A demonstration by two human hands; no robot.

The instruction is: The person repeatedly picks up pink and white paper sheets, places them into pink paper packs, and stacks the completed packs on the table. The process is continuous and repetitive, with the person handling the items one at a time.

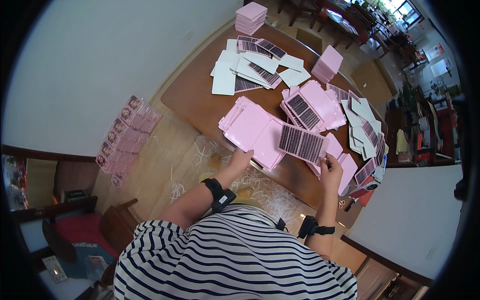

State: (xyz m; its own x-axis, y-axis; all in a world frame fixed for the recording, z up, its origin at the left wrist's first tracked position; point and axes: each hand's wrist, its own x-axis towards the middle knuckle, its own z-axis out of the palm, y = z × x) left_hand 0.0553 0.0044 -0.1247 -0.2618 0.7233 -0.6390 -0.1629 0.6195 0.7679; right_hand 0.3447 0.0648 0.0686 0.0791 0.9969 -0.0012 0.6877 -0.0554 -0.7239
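Note:
My left hand (242, 160) grips the near edge of an open pink plastic case (255, 127) lying at the front edge of the table. Between the fingers of my right hand (331, 172) is the right end of a pink-edged card of false eyelashes (302, 142), with rows of black lashes. The card's left end overlaps the right part of the open case. Beyond it, more pink cases (327, 102) lie in a pile, with another eyelash card (304, 111) on top. Further pink cases (347, 170) lie partly behind my right hand.
White cards (224, 77) and eyelash cards are heaped at the table's far left, more white cards (359, 137) at its right. Stacks of pink cases (250, 17) stand on the far side. Packed pink boxes (127, 137) and paper shreds (272, 192) lie on the floor. Scissors (342, 204) lie near the right edge.

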